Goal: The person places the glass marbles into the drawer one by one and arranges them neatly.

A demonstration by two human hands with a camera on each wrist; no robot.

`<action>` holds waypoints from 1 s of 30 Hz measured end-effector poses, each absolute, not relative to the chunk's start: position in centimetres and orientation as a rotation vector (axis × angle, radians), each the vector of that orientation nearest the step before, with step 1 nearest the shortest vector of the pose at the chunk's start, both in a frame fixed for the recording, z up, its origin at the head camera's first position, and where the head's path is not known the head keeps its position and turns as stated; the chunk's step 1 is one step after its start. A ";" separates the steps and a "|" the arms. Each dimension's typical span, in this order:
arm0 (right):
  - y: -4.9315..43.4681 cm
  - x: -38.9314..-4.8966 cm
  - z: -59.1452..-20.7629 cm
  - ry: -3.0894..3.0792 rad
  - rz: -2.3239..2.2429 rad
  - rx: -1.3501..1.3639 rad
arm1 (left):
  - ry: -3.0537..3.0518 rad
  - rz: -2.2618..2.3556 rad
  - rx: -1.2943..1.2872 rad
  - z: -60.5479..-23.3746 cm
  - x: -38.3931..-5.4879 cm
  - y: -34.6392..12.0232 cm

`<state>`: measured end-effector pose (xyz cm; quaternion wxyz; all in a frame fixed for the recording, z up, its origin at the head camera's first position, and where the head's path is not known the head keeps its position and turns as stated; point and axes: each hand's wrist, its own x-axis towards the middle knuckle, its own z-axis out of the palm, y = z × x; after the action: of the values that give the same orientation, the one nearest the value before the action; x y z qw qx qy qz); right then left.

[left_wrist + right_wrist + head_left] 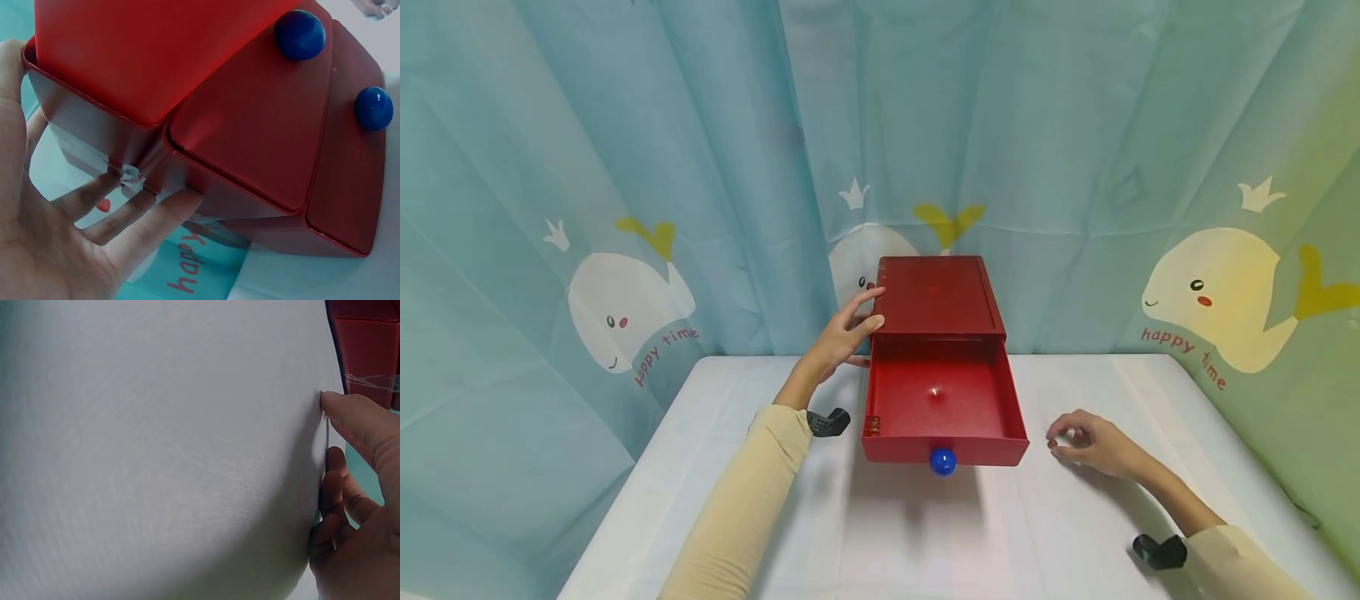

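A red drawer cabinet (936, 292) stands on the table, its top drawer (970, 392) pulled out, with a blue knob (943, 462) on the front. Small brown shiny pieces (872, 426) lie in the drawer's front left corner. My left hand (838, 340) rests against the cabinet's left side with fingers spread; in the left wrist view the fingers (153, 231) lie along that side. To the right of the drawer, just above the tabletop, my right hand (1097, 444) pinches a tiny brown piece (1052, 444) between thumb and fingers. Its exact kind is too small to tell.
Two lower drawers with blue knobs (374, 108) are closed beneath the top one. The white table (760, 533) extends to both sides. A curtain (1037, 125) printed with whales hangs close behind the cabinet. A black wrist device (1160, 552) is on each arm.
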<state>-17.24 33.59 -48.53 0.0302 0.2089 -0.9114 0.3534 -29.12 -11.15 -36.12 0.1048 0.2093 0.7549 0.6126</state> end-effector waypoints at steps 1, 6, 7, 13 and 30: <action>33.6 -17.2 -48.6 -2.800 1.091 0.652 | 2.226 1.805 0.615 -36.1 -29.1 -11.1; 33.6 -17.1 -48.7 -2.764 1.074 0.681 | 2.235 1.805 0.612 -36.1 -29.1 -11.1; 33.6 -17.1 -48.7 -2.762 1.073 0.682 | 2.237 1.804 0.613 -36.1 -29.1 -11.1; 33.6 -17.2 -48.8 -2.759 1.087 0.683 | 2.242 1.803 0.603 -36.1 -29.1 -11.1; 33.6 -17.2 -48.7 -2.767 1.097 0.691 | 2.238 1.803 0.615 -36.2 -29.2 -11.1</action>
<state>-17.17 33.58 -48.68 0.0431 0.2259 -0.9047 0.3587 -29.17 -11.07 -36.20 0.1013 0.2083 0.7576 0.6102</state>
